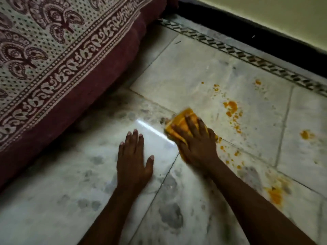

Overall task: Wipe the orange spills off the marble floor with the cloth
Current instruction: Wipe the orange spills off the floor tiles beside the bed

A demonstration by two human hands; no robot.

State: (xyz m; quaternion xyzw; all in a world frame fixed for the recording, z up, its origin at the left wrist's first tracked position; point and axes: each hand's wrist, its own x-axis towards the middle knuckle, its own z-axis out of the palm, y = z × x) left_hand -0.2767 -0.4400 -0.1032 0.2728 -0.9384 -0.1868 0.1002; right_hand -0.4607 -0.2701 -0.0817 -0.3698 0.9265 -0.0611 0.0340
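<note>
A folded orange-yellow cloth (182, 119) lies on the white marble floor (185, 73) near the middle. My right hand (196, 140) presses flat on top of it with fingers spread and straight. My left hand (134, 160) rests flat on the floor to the cloth's left, holding nothing. Orange spills dot the tiles to the right: a large patch (231, 107), a blot (305, 134), a smear (275, 195) near my right forearm, and small drops (222, 147) just beside the cloth.
A mattress with a maroon and cream patterned sheet (58, 64) fills the left side, its edge reaching the floor. A dark patterned border strip (247, 58) and black skirting (256, 32) run along the wall at the upper right.
</note>
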